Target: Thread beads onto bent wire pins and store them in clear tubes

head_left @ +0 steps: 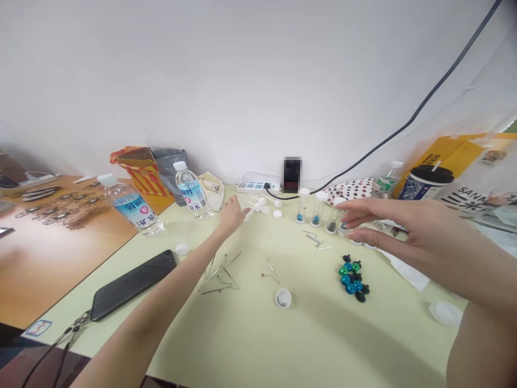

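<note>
Two bare hands above a pale green table (315,345): right hand (407,231), fingers (375,205) narrowly parted, empty, at clear white-capped plastic vials (317,213); left hand (232,215), fingers together, empty, left of the vials.

Two hands (232,216), three water bottles (131,205), at least four capped vials (317,210), two phones (133,284), one power strip (256,187)

Glossy blue and green beads (350,278) are laid on a matt, pale worktop (250,334), among thin bare metal wires (220,277) and clear plastic vials (317,211) topped with white plastic caps (321,196).
</note>
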The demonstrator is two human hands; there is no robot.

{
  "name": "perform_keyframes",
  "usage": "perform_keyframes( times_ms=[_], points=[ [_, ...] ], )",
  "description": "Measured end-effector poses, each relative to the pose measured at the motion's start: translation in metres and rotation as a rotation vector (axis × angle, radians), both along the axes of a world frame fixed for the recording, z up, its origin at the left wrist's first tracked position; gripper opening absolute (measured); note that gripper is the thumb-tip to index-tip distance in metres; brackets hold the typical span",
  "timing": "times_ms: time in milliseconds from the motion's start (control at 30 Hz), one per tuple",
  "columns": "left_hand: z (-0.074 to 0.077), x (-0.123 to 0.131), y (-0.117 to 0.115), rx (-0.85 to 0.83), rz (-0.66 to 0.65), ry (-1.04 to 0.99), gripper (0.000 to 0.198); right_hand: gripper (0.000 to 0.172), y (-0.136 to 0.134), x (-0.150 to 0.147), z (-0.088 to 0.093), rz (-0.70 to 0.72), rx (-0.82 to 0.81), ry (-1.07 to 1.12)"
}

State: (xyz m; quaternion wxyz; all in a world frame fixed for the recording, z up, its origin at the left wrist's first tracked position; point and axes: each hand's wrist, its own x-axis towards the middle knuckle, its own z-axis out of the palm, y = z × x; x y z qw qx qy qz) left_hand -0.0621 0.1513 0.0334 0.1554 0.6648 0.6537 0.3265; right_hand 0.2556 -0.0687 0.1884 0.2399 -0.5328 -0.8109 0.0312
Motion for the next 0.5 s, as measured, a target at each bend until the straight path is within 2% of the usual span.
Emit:
perform_keyframes(
  times_ms=[133,267,400,500],
  points=[
    [-0.001,-0.026,0.012,-0.182,0.104,0.059,0.052,0.037,-0.001,-0.002,-0.004,0.033,-0.049,-0.036],
    [-0.001,-0.041,0.007,-0.330,0.060,0.040,0.031,0.036,-0.003,-0.001,-0.009,0.068,-0.075,-0.074],
    [0.005,-0.048,-0.020,-0.342,-0.023,-0.021,0.020,0.038,-0.001,0.000,-0.011,0.103,-0.141,-0.116],
    [0.014,-0.038,-0.055,-0.255,-0.086,-0.122,0.030,0.038,0.006,-0.012,-0.014,0.119,-0.190,-0.089]
  ],
)
